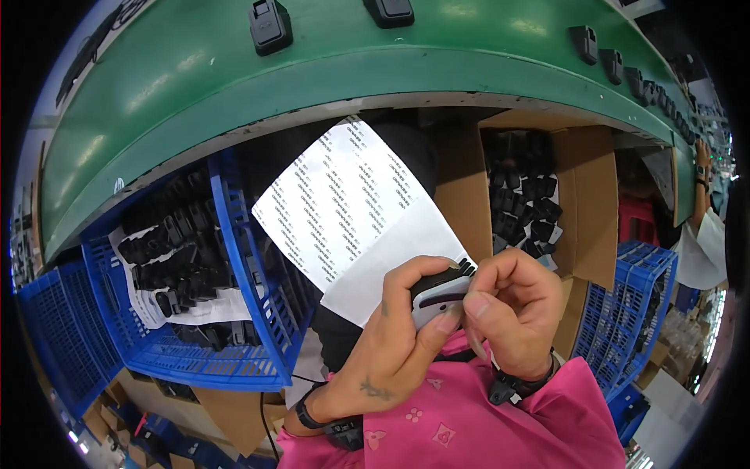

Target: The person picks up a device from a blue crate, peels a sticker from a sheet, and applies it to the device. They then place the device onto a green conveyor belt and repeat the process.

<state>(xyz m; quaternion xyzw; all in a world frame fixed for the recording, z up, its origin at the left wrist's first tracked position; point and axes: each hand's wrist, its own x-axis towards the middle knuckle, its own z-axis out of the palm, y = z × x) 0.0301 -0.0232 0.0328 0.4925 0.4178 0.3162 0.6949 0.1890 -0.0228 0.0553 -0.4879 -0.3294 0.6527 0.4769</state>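
My left hand [391, 344] is closed around a small black plastic device [441, 295] with a light grey face, a dark curved band and a small hole. It holds the device tilted above my lap. My right hand [513, 309] is pinched at the device's right edge, thumb against fingertips. A narrow pale strip [476, 344] hangs below the right thumb; what exactly lies between the fingertips is hidden. Just beyond my hands lies a white backing sheet [340, 199] with rows of repeated print, its near part plain.
A green workbench [344, 74] curves across the far side with black devices [270, 27] along it. At left, a blue crate [207, 367] holds several black parts. An open cardboard box [582, 176] of similar parts stands right. Another person's arm [701, 180] shows far right.
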